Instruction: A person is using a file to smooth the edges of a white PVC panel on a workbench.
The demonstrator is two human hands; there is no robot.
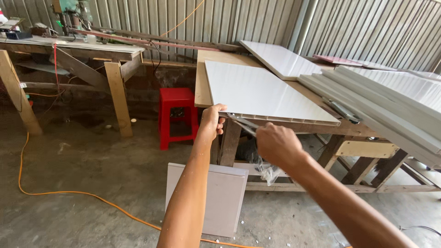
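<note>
White panel (262, 94) at frame centre: glossy smooth plastic, hollow ribbed edge. Counter (200, 87) beneath: bare matt wood, rough legs. Stool (177, 115) centre-left: shiny red plastic. Back wall (367, 27): corrugated metal sheet. Floor (92, 170): rough matt concrete.

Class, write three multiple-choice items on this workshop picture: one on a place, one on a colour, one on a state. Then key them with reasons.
1. Where does the white panel lie?
A on the floor
B on the wooden table
C on the stool
2. What colour is the plastic stool?
A red
B blue
C green
3. What is the left hand doing?
A hanging free
B gripping the panel's near corner
C holding the orange cable

Key: B, it rests flat on the tabletop; A, plainly red; B, fingers wrap the corner while the right hand holds a thin tool at the edge.
</note>
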